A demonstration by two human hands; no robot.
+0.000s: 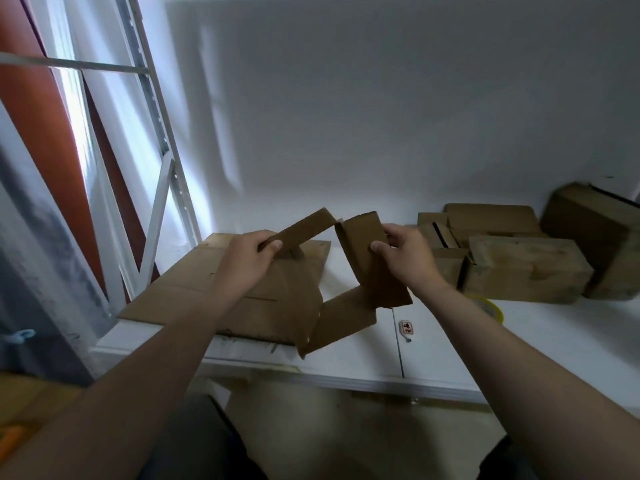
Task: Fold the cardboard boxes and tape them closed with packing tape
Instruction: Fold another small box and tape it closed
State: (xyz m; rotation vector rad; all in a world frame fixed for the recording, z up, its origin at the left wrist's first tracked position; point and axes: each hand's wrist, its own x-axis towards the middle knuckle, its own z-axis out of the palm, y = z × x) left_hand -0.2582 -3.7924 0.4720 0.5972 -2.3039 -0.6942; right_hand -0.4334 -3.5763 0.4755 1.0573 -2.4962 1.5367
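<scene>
Now your left hand (247,263) pinches one flap and your right hand (407,258) grips the facing panel of a half-opened cardboard box (346,317) over the white table (519,348). Pull unevenly and the creases may skew or a flap may tear. Its lower corner hangs near the table's front edge. Folded boxes (526,268) crowd the right and flat cardboard (194,289) lies left.

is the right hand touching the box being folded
Touching. The head view shows the right hand pinching an upright flap of the half-folded box, with no gap between them.
</scene>
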